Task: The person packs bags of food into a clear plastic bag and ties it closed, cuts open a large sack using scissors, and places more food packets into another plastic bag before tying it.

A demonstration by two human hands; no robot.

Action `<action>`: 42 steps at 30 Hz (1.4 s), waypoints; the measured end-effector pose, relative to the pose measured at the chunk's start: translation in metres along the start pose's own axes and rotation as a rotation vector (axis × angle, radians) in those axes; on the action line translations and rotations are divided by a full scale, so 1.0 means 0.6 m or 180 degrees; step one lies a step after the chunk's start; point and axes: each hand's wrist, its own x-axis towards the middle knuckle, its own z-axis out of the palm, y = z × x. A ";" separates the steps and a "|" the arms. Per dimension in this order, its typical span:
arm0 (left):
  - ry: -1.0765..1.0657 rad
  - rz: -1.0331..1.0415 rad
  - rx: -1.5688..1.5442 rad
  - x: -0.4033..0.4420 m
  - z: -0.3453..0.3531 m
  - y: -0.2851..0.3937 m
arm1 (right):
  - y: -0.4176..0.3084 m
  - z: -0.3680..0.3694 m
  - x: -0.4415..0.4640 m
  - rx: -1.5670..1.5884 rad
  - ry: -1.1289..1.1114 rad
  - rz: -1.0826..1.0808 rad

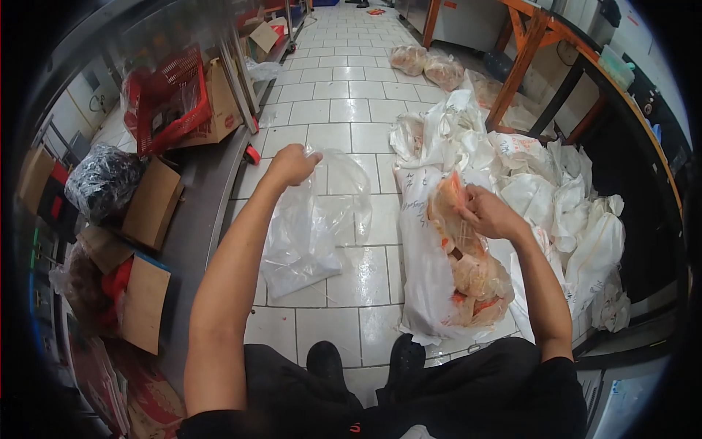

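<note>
My left hand (294, 165) is closed on the top edge of a clear plastic bag (303, 238), which hangs down to the tiled floor and looks limp. On the right, the fingers of my right hand (488, 212) pinch the gathered top of a filled clear plastic bag (479, 278). Pale, orange-tinged pieces that look like raw meat show through its film. That filled bag rests against a white woven sack (425, 271) with handwriting on it.
More white sacks (526, 175) crowd the right side, with filled plastic bags (428, 66) beyond them. An orange-framed table (534, 40) stands above. Along the left, a steel shelf (212, 197) holds a red crate (168, 102) and open cardboard boxes (153, 201).
</note>
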 end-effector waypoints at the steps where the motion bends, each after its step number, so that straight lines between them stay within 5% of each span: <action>1: -0.0103 -0.0032 -0.0412 0.002 0.002 0.005 | -0.018 -0.020 -0.002 0.0108 0.0124 -0.0065; 6: -0.0591 0.0174 -0.1265 -0.035 0.002 0.088 | -0.056 -0.038 0.032 0.0413 0.0101 -0.0019; 10: -0.1618 0.0386 -0.1952 -0.107 0.007 0.152 | -0.053 0.138 0.091 0.3573 0.0710 0.1169; 12: -0.2216 0.0469 -0.1885 -0.133 0.042 0.147 | -0.052 0.171 0.121 0.4026 0.0830 0.1535; 16: -0.2187 0.0290 -0.2780 -0.179 0.111 0.120 | -0.066 0.177 0.154 0.4964 0.1466 0.2111; 21: -0.2815 0.0334 -0.3626 -0.230 0.138 0.181 | -0.061 0.266 0.131 0.4669 0.1019 0.1477; 22: -0.2841 0.0322 -0.3625 -0.229 0.123 0.192 | -0.045 0.303 0.125 0.3955 0.0904 0.0983; 26: -0.1731 0.0194 -0.3514 -0.157 0.096 0.169 | 0.012 0.386 0.093 0.1737 0.0565 -0.0404; 29: -0.1311 0.0007 -0.3088 -0.130 0.074 0.134 | 0.043 0.350 0.057 0.1066 -0.1007 -0.0015; 31: -0.1299 -0.0017 -0.2893 -0.104 0.056 0.106 | 0.045 0.253 0.086 0.0140 -0.3104 0.1294; 35: -0.1132 0.0005 -0.2919 -0.083 0.037 0.094 | 0.111 0.151 0.060 0.1710 -0.1927 0.1816; 39: -0.1380 0.0005 -0.2642 -0.103 0.043 0.130 | 0.217 0.234 0.000 0.0272 -0.2408 0.1506; 41: -0.1357 0.0166 -0.2521 -0.102 0.051 0.136 | 0.216 0.313 -0.047 0.1848 -0.1651 0.2398; 42: -0.1297 0.0313 -0.2433 -0.100 0.054 0.138 | 0.220 0.322 -0.064 0.1838 -0.1650 0.2399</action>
